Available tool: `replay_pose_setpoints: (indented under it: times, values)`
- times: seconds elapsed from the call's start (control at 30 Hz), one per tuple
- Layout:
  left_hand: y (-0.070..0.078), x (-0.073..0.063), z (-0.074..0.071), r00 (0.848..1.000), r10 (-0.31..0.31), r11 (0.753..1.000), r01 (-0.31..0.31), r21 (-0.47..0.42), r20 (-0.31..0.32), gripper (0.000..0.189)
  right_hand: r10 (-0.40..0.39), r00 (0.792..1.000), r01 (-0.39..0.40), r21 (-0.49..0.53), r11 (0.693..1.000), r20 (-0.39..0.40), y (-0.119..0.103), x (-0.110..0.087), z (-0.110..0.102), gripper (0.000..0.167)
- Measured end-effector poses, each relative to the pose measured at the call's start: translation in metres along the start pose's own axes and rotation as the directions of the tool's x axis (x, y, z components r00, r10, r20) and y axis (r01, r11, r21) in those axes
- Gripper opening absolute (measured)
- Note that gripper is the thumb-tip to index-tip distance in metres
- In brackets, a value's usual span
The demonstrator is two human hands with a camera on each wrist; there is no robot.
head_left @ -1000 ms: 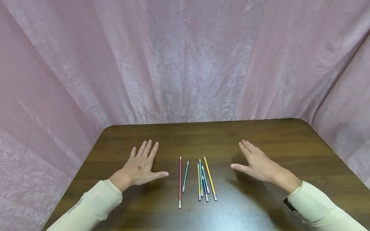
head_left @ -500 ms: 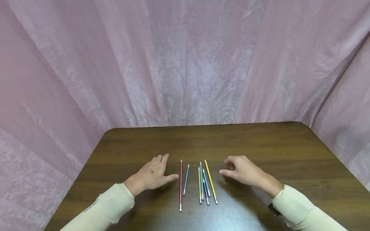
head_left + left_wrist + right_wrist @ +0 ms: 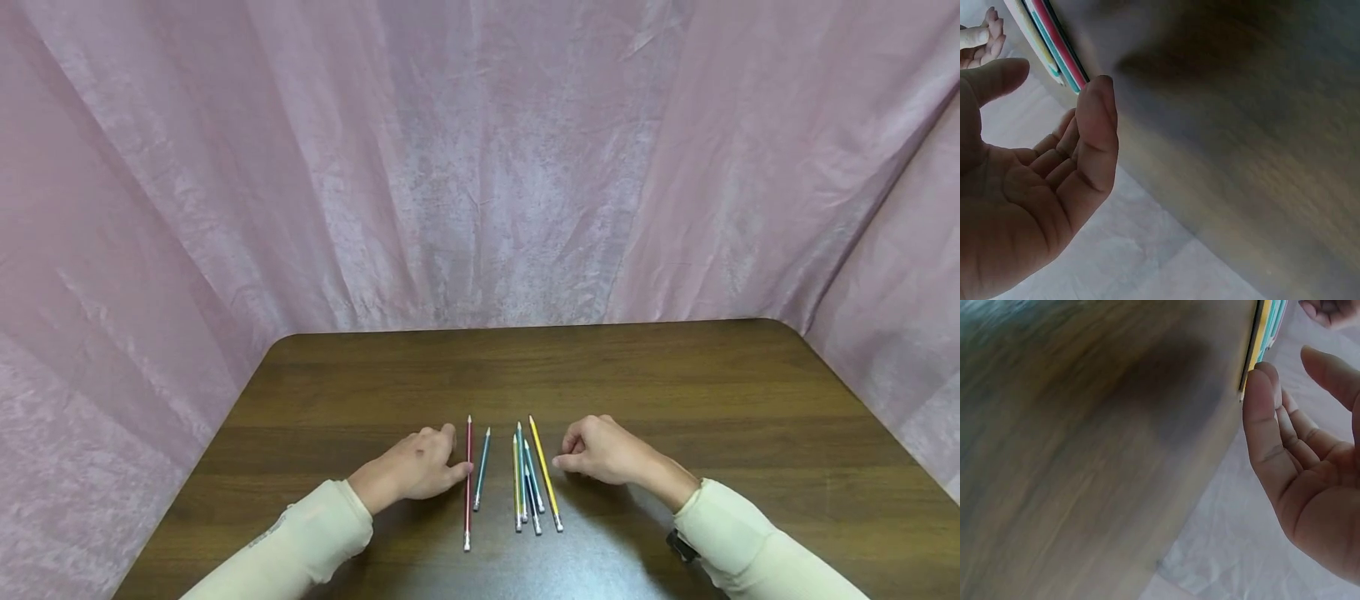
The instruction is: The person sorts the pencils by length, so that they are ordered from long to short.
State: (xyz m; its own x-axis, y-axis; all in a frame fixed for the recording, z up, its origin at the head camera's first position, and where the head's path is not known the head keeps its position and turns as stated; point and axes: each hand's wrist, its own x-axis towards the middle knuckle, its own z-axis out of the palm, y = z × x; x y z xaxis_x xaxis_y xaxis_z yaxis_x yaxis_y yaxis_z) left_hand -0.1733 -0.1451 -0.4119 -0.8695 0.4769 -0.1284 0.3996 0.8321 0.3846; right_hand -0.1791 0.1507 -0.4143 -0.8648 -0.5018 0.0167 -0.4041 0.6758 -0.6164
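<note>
In the head view several pencils lie on the brown wooden table (image 3: 360, 375), tips pointing away. A long red pencil (image 3: 467, 517) is leftmost, with a shorter teal pencil (image 3: 482, 475) beside it. Farther right, some teal and yellow-green pencils (image 3: 517, 492) lie close together, partly overlapping, and a yellow pencil (image 3: 545, 477) slants at their right. My left hand (image 3: 416, 465) is bent at the fingers; its thumb overlaps the red pencil, contact unclear. My right hand (image 3: 607, 452) curves its fingers just right of the yellow pencil. Both wrist views show thumb and forefinger apart, holding nothing.
Pink curtains (image 3: 480, 167) hang behind the table and along its sides. Light-coloured sleeves cover both forearms, and a dark band (image 3: 681, 547) shows at the right wrist.
Both hands have moved inward toward the pencils, left hand rightward and right hand leftward. Their spread, straight fingers have bent. The pencils lie as before; the view shifted slightly.
</note>
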Motion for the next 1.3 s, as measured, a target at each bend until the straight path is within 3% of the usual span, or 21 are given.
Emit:
replay_pose_setpoints:
  times: [0.3, 0.53, 0.73, 0.87, 1.03, 1.3]
  values:
    - [0.001, 0.005, 0.013, 0.999, -0.046, 0.998, 0.046, -0.048, -0.001, 0.029, 0.14, 0.989, -0.141, 0.023, 0.99, 0.056, 0.0, 0.007, 0.015, 0.023]
    - [0.001, 0.008, 0.023, 1.0, -0.027, 0.997, 0.026, -0.072, -0.011, 0.052, 0.213, 0.972, -0.219, 0.056, 0.974, 0.101, -0.007, 0.01, 0.025, 0.025]
    - [0.006, 0.012, 0.028, 0.992, -0.126, 0.99, 0.125, -0.071, 0.0, 0.036, 0.299, 0.947, -0.302, 0.007, 0.953, 0.114, -0.013, 0.015, 0.033, 0.031]
    - [0.008, 0.015, 0.028, 0.983, -0.181, 0.979, 0.183, -0.088, 0.025, 0.032, 0.333, 0.935, -0.334, -0.013, 0.942, 0.12, -0.016, 0.019, 0.036, 0.029]
    - [0.006, 0.018, 0.027, 0.977, -0.208, 0.971, 0.211, -0.11, 0.039, 0.032, 0.353, 0.924, -0.357, -0.001, 0.934, 0.145, -0.017, 0.023, 0.036, 0.028]
    - [-0.001, 0.024, 0.009, 0.974, -0.224, 0.96, 0.225, -0.166, 0.023, 0.034, 0.389, 0.907, -0.402, 0.058, 0.914, 0.16, -0.017, 0.036, 0.022, 0.025]
